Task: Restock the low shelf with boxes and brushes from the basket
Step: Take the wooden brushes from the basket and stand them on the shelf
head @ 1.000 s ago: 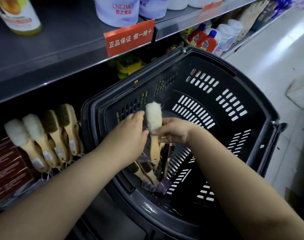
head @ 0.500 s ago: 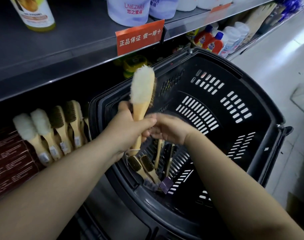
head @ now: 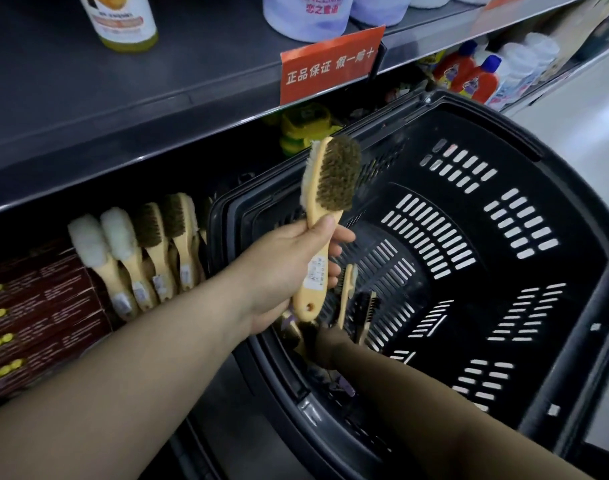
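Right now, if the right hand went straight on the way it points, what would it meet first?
Most likely the wooden-handled brushes lying in the black plastic basket, just beyond the right hand; its fingers are hidden, so depth is unclear.

Two forearms show, both bare from the wrist to the frame's edge, full and smooth in shape. The left hand (head: 285,271) is bare as well, its thumbnail short and plain. The right hand (head: 327,344) sits in deep shadow, only its back and wrist dimly visible, also bare.
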